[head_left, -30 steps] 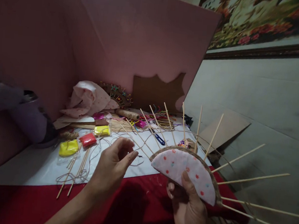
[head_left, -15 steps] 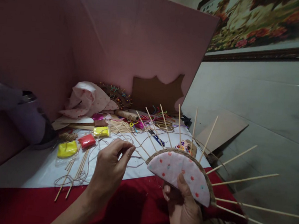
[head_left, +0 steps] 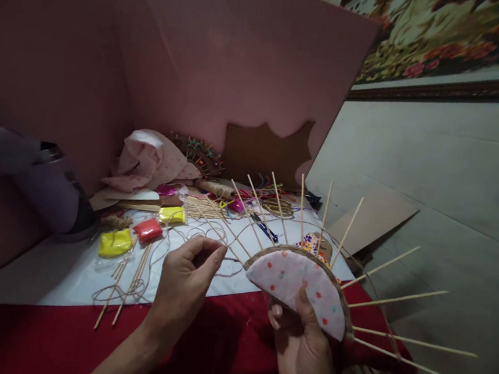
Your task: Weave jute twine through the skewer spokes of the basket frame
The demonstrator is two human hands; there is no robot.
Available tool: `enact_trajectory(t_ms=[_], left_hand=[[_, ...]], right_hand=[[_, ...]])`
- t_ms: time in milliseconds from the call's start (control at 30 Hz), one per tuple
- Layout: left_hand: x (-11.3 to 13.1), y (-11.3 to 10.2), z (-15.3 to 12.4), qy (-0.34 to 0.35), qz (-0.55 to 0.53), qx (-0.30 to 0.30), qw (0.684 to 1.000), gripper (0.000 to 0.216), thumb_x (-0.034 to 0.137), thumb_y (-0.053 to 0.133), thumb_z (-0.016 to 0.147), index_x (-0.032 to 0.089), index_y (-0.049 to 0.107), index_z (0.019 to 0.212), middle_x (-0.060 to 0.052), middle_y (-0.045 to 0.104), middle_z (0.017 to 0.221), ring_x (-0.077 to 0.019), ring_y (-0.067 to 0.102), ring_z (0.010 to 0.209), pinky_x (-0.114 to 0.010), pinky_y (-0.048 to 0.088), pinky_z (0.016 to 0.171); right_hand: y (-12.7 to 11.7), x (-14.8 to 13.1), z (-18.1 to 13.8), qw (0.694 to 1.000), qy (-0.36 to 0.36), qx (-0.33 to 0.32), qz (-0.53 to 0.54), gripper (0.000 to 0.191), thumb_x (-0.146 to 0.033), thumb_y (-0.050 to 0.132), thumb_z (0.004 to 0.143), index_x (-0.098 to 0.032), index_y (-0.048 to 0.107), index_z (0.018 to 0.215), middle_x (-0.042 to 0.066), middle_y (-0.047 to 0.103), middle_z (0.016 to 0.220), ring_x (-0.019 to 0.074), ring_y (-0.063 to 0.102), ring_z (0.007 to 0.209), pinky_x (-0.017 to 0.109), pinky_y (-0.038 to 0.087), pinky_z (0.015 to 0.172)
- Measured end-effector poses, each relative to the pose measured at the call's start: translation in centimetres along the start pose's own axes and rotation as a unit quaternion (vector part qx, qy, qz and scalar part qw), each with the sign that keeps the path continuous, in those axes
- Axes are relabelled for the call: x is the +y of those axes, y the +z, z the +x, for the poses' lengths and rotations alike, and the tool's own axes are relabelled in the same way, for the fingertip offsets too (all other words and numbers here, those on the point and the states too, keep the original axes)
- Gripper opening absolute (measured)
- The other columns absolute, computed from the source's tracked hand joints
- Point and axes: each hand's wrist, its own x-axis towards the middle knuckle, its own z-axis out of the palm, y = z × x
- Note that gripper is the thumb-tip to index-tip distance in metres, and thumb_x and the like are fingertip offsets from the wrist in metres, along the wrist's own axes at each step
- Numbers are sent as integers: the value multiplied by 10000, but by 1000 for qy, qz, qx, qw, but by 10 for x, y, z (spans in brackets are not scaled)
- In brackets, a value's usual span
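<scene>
My right hand [head_left: 303, 346] grips a half-round piece covered in white dotted fabric [head_left: 297, 284], thumb on its face. A twine rim runs round its curved edge, and several thin wooden sticks [head_left: 392, 298] fan out from it. My left hand [head_left: 186, 283] hovers just left of the piece with fingers curled and thumb against the fingertips, pinching a thin twine strand [head_left: 229, 260] that leads toward the rim. Loose twine [head_left: 135, 290] lies on the white sheet below the left hand.
A white sheet [head_left: 62, 278] lies on a red cloth [head_left: 227, 342]. On it sit yellow [head_left: 114, 243] and red packets [head_left: 147, 230], wooden sticks [head_left: 125, 284], a twine spool [head_left: 214, 188], dotted fabric [head_left: 151, 161], and a purple bottle [head_left: 52, 196]. Pink boards [head_left: 225, 68] stand behind; cardboard [head_left: 373, 218] lies at right.
The fan piece and my right hand have drifted slightly left and down. My left hand's fingers have closed more tightly into a pinch near the piece's left end.
</scene>
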Motion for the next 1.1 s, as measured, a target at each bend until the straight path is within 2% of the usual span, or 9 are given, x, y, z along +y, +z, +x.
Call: enact_trajectory(t_ms=[233,667,933,1100], left_hand=[[-2,1,1,-19,-21,11,1000,194,343,622,737,152,618,698,13,555,600,-105,458,565,-219,362,502],[-6,2,1,-52,-52,8,997,206,348,638,711,146,625,673,16,541,575,-96,446,548,-212,345,489],[-7,5,2,-60,-71,11,996,205,346,647,709,144,622,684,16,556,605,-96,453,570,-218,351,521],[-7,5,2,-67,-88,18,994,217,349,658,700,136,626,680,17,550,592,-92,438,564,-219,343,522]], right_hand=[[-1,5,1,1000,11,0,-1,382,-295,758,633,-186,571,947,-39,592,651,79,517,488,201,464,477],[-1,7,1,1000,2,4,0,415,-316,770,616,-198,576,963,-33,604,693,76,521,499,189,470,482],[2,5,-3,1000,10,5,6,339,-301,768,621,-208,605,903,-34,620,665,75,521,481,189,466,471],[3,6,-4,1000,14,-28,5,248,-320,727,676,-199,621,865,-35,593,594,87,513,481,196,447,449]])
